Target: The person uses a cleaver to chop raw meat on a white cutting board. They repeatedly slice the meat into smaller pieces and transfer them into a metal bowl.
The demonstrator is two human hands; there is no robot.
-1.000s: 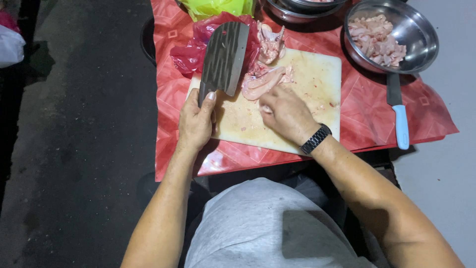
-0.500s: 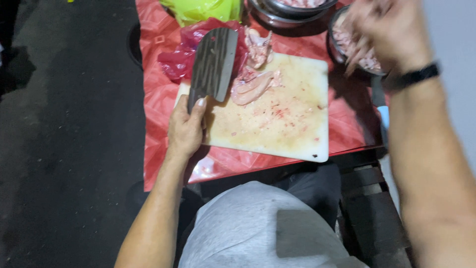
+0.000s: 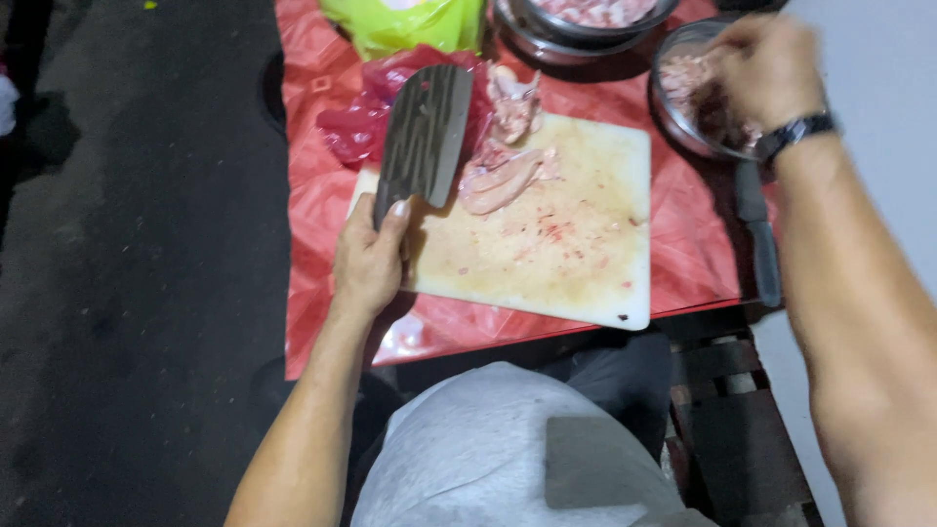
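Fingers of the left hand (image 3: 366, 263) wrap the cleaver (image 3: 425, 132) handle at the cutting board's (image 3: 576, 263) left edge; right hand (image 3: 766, 68), fingers blurred, reaches into the steel bowl (image 3: 673, 117), best kept clear of the blade.

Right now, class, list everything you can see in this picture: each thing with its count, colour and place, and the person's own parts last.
cleaver: 1, dark grey blade, over the board's left end, held in the left hand
cutting board: 1, cream, stained, middle of the table
raw meat: a few pale pink pieces, board's upper left
red plastic sheet: 1, covering the table
red bag: 1, behind the cleaver
green bag: 1, top centre
metal bowls: 2, silver, holding meat, top right
knife: 1, dark, right of the board
wristwatch: 1, black, right wrist
left hand: gripping the cleaver handle
right hand: in the near bowl, blurred
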